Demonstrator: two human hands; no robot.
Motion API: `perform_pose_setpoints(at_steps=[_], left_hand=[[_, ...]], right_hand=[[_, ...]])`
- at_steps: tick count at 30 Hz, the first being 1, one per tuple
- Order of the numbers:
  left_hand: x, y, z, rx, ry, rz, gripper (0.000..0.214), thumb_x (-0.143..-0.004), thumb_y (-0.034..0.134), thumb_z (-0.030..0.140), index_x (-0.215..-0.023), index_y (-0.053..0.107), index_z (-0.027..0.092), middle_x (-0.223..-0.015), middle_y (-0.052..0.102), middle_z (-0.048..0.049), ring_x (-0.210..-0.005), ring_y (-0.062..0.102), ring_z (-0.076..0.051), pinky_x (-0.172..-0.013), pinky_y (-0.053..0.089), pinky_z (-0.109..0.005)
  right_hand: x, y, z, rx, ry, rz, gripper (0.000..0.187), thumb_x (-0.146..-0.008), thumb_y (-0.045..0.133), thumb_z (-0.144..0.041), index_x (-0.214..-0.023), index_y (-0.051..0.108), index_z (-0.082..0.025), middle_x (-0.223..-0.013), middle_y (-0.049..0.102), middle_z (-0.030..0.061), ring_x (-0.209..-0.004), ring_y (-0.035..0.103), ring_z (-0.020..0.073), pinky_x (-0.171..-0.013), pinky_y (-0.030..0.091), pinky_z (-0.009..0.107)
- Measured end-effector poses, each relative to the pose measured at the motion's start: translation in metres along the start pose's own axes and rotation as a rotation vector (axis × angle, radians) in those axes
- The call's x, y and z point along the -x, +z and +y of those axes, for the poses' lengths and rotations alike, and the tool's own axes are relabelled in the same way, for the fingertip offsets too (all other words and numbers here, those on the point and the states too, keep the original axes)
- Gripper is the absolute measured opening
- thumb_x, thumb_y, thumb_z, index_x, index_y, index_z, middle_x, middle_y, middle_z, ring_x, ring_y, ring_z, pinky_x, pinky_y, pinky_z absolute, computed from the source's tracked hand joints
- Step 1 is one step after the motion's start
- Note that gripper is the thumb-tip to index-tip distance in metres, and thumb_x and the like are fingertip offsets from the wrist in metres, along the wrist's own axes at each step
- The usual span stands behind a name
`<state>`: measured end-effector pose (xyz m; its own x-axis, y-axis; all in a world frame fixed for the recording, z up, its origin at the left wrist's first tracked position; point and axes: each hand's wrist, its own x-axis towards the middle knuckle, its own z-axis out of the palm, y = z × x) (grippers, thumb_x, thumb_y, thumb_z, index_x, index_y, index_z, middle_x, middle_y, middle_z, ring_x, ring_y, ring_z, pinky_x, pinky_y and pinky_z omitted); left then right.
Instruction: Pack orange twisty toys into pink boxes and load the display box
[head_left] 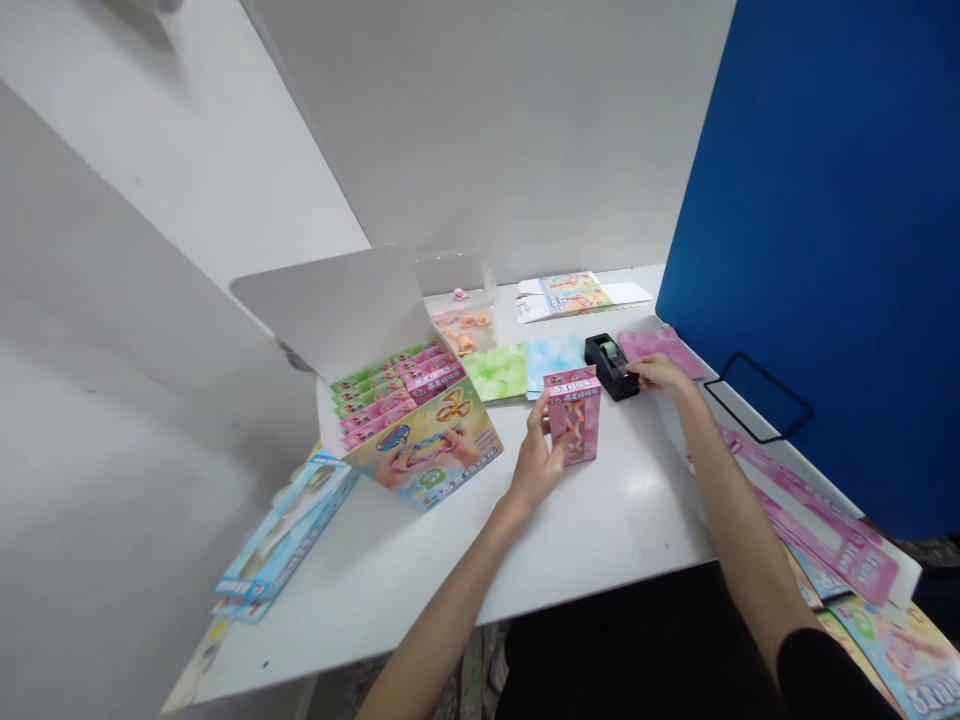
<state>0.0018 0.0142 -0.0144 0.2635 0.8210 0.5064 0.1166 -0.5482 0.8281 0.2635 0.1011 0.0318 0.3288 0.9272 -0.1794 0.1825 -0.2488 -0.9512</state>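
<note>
My left hand (540, 462) is closed round the left side of a small pink box (576, 420) with a window front, standing upright on the white table. Orange pieces show through its window. To the right, my right hand (660, 372) pinches at the near end of a black tape dispenser (611, 366), where the tape comes off its roll; the strip itself is too small to see clearly. Left of the pink box stands an open display carton (431, 450) with its lid raised, holding rows of pink and green boxes.
Green cards (495, 372), blue cards (553, 360) and pink cards (660, 348) lie behind. A clear container (466, 325) holds orange pieces. Flattened cartons (574, 295) lie at the back, blue window boxes (285, 540) at left, pink flat boxes (825, 540) at right. A blue partition (825, 250) borders the right.
</note>
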Motion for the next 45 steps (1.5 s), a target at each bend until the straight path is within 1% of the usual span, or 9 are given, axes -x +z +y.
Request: perform_pose_setpoints(at_steps=[5, 10, 18, 26, 32, 34, 39, 42, 45], left_hand=[[0.0, 0.0, 0.0, -0.011, -0.003, -0.007, 0.074, -0.09, 0.055, 0.025, -0.149, 0.01, 0.032, -0.125, 0.058, -0.01, -0.104, 0.064, -0.02, -0.09, 0.053, -0.04], [0.0, 0.0, 0.001, 0.011, -0.005, 0.0, 0.071, -0.091, 0.053, 0.025, -0.149, 0.012, 0.03, -0.124, 0.058, -0.0107, -0.106, 0.063, -0.021, -0.088, 0.054, -0.039], [-0.001, 0.001, 0.0, -0.039, 0.001, 0.001, 0.068, -0.091, 0.053, 0.024, -0.148, 0.017, 0.029, -0.118, 0.06, -0.0092, -0.102, 0.065, -0.02, -0.089, 0.053, -0.04], [0.0, 0.001, 0.0, -0.022, -0.001, -0.006, 0.068, -0.091, 0.053, 0.024, -0.148, 0.016, 0.029, -0.116, 0.061, -0.0085, -0.101, 0.065, -0.02, -0.089, 0.053, -0.039], [-0.001, 0.001, 0.0, -0.028, 0.011, -0.001, 0.069, -0.091, 0.053, 0.024, -0.149, 0.015, 0.029, -0.115, 0.062, -0.0084, -0.101, 0.065, -0.02, -0.089, 0.053, -0.04], [-0.001, 0.0, 0.0, -0.031, 0.015, -0.003, 0.069, -0.091, 0.052, 0.024, -0.149, 0.015, 0.03, -0.116, 0.062, -0.0085, -0.101, 0.065, -0.02, -0.089, 0.053, -0.039], [-0.001, 0.0, 0.0, -0.028, 0.011, -0.008, 0.07, -0.091, 0.052, 0.024, -0.149, 0.015, 0.03, -0.119, 0.061, -0.0091, -0.103, 0.065, -0.02, -0.09, 0.053, -0.039], [-0.001, 0.0, -0.001, -0.025, 0.007, -0.002, 0.07, -0.091, 0.053, 0.024, -0.15, 0.014, 0.029, -0.119, 0.061, -0.0096, -0.103, 0.064, -0.02, -0.09, 0.052, -0.04], [-0.001, 0.001, -0.001, -0.021, -0.004, 0.002, 0.07, -0.091, 0.054, 0.027, -0.149, 0.015, 0.029, -0.12, 0.061, -0.0096, -0.104, 0.064, -0.021, -0.092, 0.052, -0.041]], right_hand=[[-0.004, 0.007, 0.001, -0.088, 0.033, 0.052, 0.021, -0.071, 0.074, -0.01, -0.06, 0.057, -0.016, -0.043, 0.052, -0.0028, -0.04, 0.05, 0.0085, -0.038, 0.042, 0.016], [-0.005, 0.014, 0.005, -0.172, 0.031, 0.127, 0.023, -0.072, 0.075, -0.012, -0.063, 0.054, -0.017, -0.043, 0.053, -0.0034, -0.042, 0.055, 0.0109, -0.037, 0.045, 0.017], [0.0, 0.017, 0.012, -0.261, -0.003, 0.167, 0.024, -0.078, 0.071, -0.013, -0.06, 0.055, -0.016, -0.042, 0.054, -0.0027, -0.047, 0.06, 0.0104, -0.049, 0.056, 0.018], [0.004, 0.016, 0.016, -0.305, -0.053, 0.188, 0.028, -0.072, 0.077, -0.013, -0.057, 0.054, -0.018, -0.043, 0.056, -0.0029, -0.046, 0.061, 0.0102, -0.048, 0.056, 0.017], [0.008, 0.01, 0.017, -0.329, -0.094, 0.203, 0.023, -0.063, 0.08, -0.005, -0.059, 0.06, -0.016, -0.048, 0.062, -0.002, -0.045, 0.061, 0.0103, -0.043, 0.052, 0.015], [0.011, 0.009, 0.017, -0.359, -0.089, 0.192, 0.023, -0.062, 0.08, -0.004, -0.06, 0.061, -0.016, -0.049, 0.062, -0.0021, -0.046, 0.062, 0.0101, -0.045, 0.053, 0.016], [0.017, 0.008, 0.018, -0.461, -0.045, 0.158, 0.022, -0.066, 0.078, -0.003, -0.067, 0.06, -0.016, -0.054, 0.064, -0.0016, -0.049, 0.063, 0.0094, -0.054, 0.058, 0.017], [0.018, 0.008, 0.023, -0.508, -0.016, 0.161, 0.027, -0.065, 0.079, -0.003, -0.069, 0.057, -0.018, -0.054, 0.064, -0.0024, -0.049, 0.064, 0.0102, -0.055, 0.059, 0.019], [0.017, 0.008, 0.029, -0.539, 0.011, 0.149, 0.027, -0.066, 0.079, -0.003, -0.066, 0.056, -0.017, -0.054, 0.064, -0.002, -0.048, 0.063, 0.0092, -0.055, 0.059, 0.018]])
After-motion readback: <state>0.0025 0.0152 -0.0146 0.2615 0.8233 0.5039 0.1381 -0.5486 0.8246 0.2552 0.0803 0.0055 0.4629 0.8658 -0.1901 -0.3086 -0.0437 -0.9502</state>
